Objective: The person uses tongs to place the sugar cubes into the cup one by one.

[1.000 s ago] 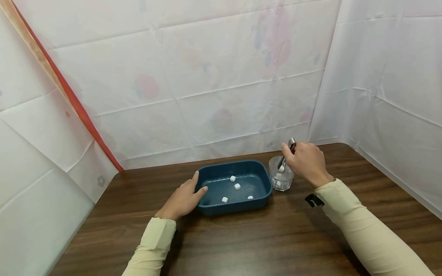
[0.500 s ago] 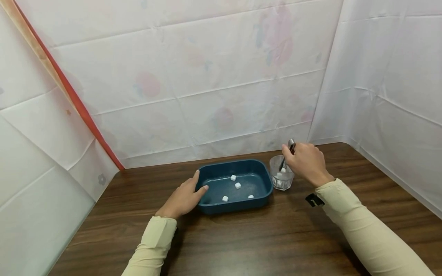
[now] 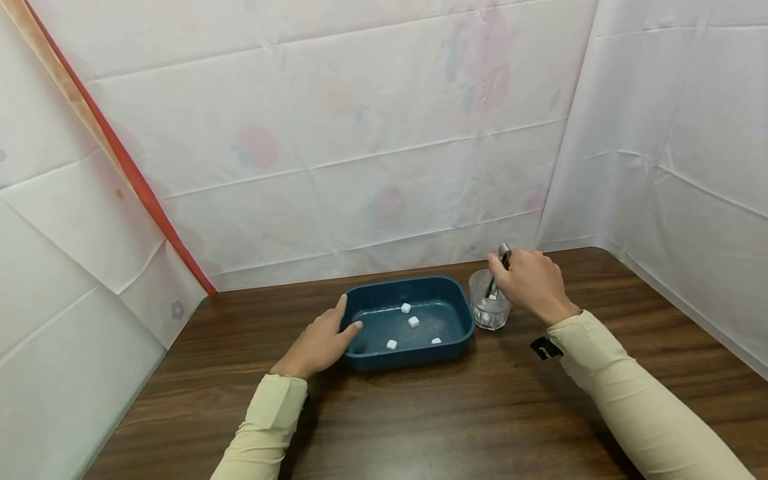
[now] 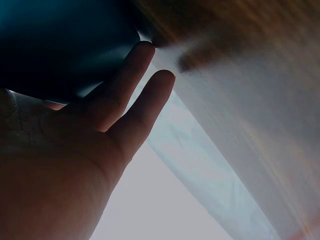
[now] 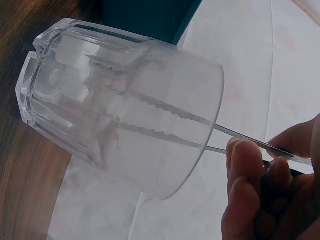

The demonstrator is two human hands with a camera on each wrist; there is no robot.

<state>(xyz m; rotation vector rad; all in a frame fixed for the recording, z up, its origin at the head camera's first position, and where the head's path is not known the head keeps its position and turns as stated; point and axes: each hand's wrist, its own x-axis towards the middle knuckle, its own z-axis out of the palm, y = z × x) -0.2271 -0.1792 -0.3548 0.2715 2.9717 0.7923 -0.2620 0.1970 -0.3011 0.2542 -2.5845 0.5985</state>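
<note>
My right hand (image 3: pixel 533 283) grips metal tongs (image 5: pixel 240 135) by the handles, with their toothed tips reaching down into a clear glass (image 3: pixel 490 313). White cubes (image 5: pixel 75 75) lie at the bottom of the glass, blurred through its wall. In the right wrist view the tong arms stand slightly apart, and I cannot tell whether a cube is between them. My left hand (image 3: pixel 317 343) holds the left end of a dark blue tray (image 3: pixel 408 360), thumb over the rim and straight fingers along the outside. Several white cubes (image 3: pixel 413 322) lie spread on the tray's floor.
The glass stands close beside the tray's right end on a brown wooden table (image 3: pixel 432 420). A white patterned cloth (image 3: pixel 384 147) hangs behind the table and along its sides. A red strip (image 3: pixel 138 187) runs down the cloth at the left.
The tongs have dipped slightly deeper into the glass, and the white cube seen at their tips earlier is now mostly hidden. My left hand and the tray have stayed put.
</note>
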